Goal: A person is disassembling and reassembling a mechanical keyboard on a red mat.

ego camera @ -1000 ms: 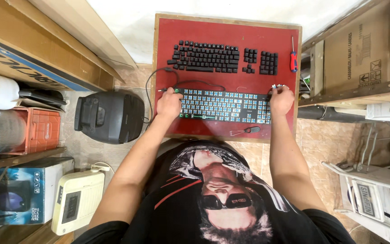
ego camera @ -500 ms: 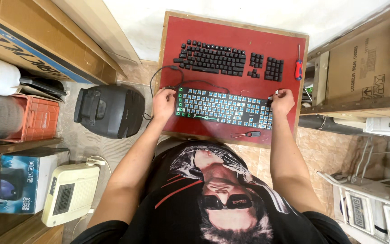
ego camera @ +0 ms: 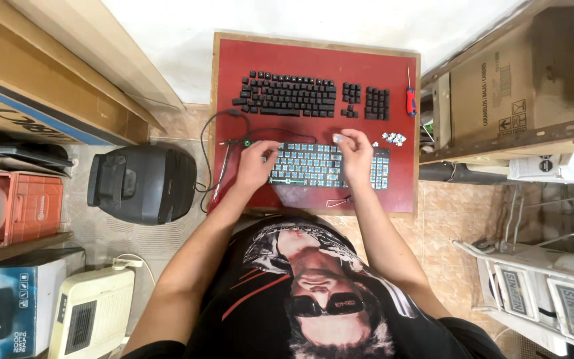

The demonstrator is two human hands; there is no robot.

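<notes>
A keyboard [ego camera: 320, 174] stripped of its caps, with blue switches showing, lies on a red board [ego camera: 313, 60] in front of me. My left hand [ego camera: 256, 166] rests on its left end, fingers curled over it. My right hand [ego camera: 355, 154] lies across the keyboard's middle, its fingertips bent over the far edge. The black keycaps [ego camera: 288, 95] are laid out in keyboard order at the back of the board, with a smaller block of black keycaps [ego camera: 377, 103] to their right. A black cable [ego camera: 215, 129] runs off the keyboard's left corner.
A red-handled screwdriver [ego camera: 411, 101] and a small heap of pale parts [ego camera: 393, 138] lie at the board's right edge. A wire puller [ego camera: 337, 201] sits near its front. A black case [ego camera: 142, 183] stands on the floor left; cardboard boxes [ego camera: 519, 80] flank the right.
My right hand has slid from the keyboard's right end to its middle. My left hand has moved inward over the left end. The view has shifted slightly.
</notes>
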